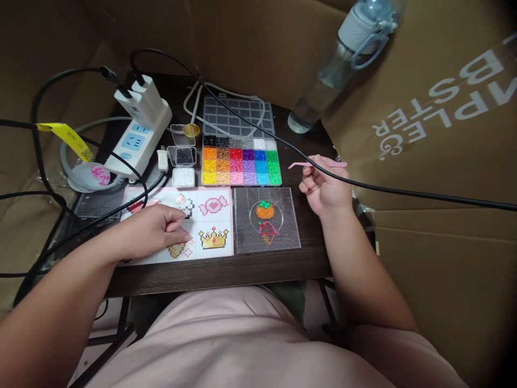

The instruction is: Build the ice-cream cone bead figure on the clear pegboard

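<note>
My left hand (155, 229) rests on a printed pattern sheet (216, 213) with one finger stretched out and the others curled. No held thing shows in it. The sheet carries pixel pictures, among them a pink candy and a gold crown; my hand partly covers others. My right hand (329, 186) is raised right of the bead box and grips pink tweezers (299, 165), their bent tip pointing left. Between my hands lies a clear pegboard (288, 231) bearing an orange persimmon figure (265, 210) of beads and a red-and-brown ice-cream cone figure (267, 231).
Behind the pegboard stands a compartment box (242, 167) of coloured beads, its lid (238, 116) open. Small boxes (183, 177) hold white and black beads. A power strip (139, 134), black cables (404, 190), a dish (86, 178) of pink beads and a water bottle (323, 81) surround it.
</note>
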{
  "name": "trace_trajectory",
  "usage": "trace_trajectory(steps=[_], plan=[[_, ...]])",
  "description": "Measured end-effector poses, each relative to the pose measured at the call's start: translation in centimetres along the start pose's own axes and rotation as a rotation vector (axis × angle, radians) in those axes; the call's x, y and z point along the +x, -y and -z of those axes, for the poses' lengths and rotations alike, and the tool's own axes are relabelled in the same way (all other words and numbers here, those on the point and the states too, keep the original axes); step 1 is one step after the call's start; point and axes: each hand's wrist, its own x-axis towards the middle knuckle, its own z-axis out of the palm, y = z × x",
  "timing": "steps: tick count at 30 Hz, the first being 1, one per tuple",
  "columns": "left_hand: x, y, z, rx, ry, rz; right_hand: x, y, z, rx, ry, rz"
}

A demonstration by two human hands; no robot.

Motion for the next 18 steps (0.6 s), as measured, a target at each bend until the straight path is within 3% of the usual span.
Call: trace_trajectory(steps=[9,18], plan=[[0.0,-0.3,0.2,0.001,0.003,0.014,0.3,0.1,0.9,0.044,-0.032,-0.058],[0.0,0.1,0.0,-0.002,-0.001,0.007,0.4,0.1,1.0,0.045,-0.087,0.002]])
